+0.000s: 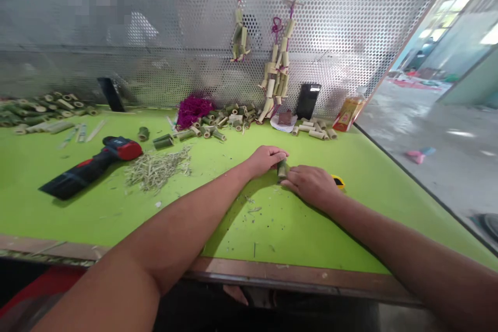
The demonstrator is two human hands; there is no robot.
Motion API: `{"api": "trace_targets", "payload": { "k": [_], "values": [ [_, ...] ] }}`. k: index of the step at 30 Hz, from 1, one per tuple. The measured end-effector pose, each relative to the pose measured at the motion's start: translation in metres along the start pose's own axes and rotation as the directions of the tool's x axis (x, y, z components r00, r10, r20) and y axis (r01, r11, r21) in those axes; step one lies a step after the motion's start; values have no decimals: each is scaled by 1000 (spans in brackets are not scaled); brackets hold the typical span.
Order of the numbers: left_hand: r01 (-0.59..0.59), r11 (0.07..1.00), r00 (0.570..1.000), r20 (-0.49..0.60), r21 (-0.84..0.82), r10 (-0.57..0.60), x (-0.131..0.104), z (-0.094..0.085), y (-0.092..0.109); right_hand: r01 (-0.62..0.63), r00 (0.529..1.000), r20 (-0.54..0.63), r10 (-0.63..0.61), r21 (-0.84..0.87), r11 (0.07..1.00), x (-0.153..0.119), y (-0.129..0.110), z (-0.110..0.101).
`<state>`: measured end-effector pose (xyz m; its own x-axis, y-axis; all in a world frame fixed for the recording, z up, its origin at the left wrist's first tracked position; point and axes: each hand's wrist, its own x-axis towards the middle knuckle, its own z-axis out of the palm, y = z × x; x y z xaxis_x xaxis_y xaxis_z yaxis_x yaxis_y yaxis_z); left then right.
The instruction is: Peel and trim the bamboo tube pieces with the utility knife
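Observation:
A short green bamboo piece [282, 168] is held between my two hands above the green tabletop [155, 223], right of the middle. My left hand [266, 160] grips its upper end, fingers closed around it. My right hand [311, 183] pinches its lower end from the right side. A yellow and black tool [337, 182] shows partly behind my right hand. Small shavings and dark specks lie on the table between my forearms.
A black and red power tool [93, 166] lies left, beside pale shavings [159, 168]. Along the back are bamboo pieces [233, 114], purple string [193, 111], a phone [308, 100] and a bottle [350, 109]. Bamboo strings [280, 67] hang on the perforated metal panel [175, 26].

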<state>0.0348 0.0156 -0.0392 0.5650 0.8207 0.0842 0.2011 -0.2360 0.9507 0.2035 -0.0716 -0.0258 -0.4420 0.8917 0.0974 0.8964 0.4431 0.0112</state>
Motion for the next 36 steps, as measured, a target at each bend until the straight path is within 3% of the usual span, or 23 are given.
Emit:
{"api": "trace_targets", "payload": {
  "k": [2,8,17,23,31,36],
  "values": [
    [9,1000,1000,-7,-8,-9,0,0,0,29,999,-19,-30,-21,999,-2,-1,1],
    [-25,1000,999,33,6,25,-2,0,3,-137,976,-174,131,-21,990,-2,4,4],
    [-57,998,998,38,32,56,-2,-1,3,-127,985,-120,125,-9,992,2,6,4],
    [15,1000,1000,0,-3,-15,0,-1,-2,9,1000,-7,-9,-19,1000,-1,1,2],
    [-31,999,998,54,-41,33,-1,-2,-2,-174,969,-177,170,-9,985,-1,6,4],
    [-30,999,998,51,-23,31,-2,-1,1,-146,981,-128,143,-10,989,1,7,4]
  ]
}}
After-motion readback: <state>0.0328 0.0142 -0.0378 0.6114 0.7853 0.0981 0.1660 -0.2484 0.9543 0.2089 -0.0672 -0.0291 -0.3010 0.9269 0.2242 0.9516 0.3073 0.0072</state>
